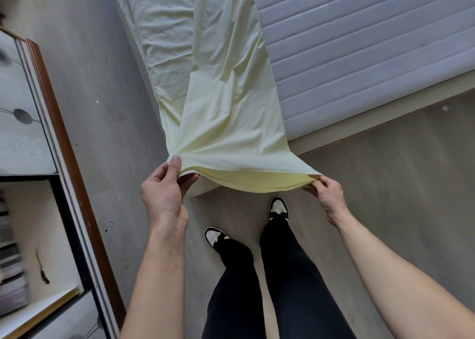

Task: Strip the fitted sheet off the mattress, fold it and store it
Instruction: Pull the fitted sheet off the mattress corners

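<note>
The person is standing at the corner of the bed and holding the pale yellow fitted sheet by its near end, one corner in each hand. The left hand is pinching the left corner, thumb pressed on top of the cloth and fingers tucked underneath; the right hand is pinching the opposite corner between fingertips and thumb. Each grip is closed on the sheet, and the hands are being held well apart, apparently so that the doubled edge between them is hanging in a shallow curve rather than bunching. That edge is showing several layers, which suggests the sheet is already off the mattress and partway through folding lengthwise. The rest of the sheet is running away from the hands as a long narrow strip, lying along the left edge of the bare quilted mattress and drooping over its side toward the grey floor. Using the mattress as a support seems to be keeping the long fabric flat. To the left, a wardrobe with a wooden frame is standing near, possibly where the sheet is going.
</note>
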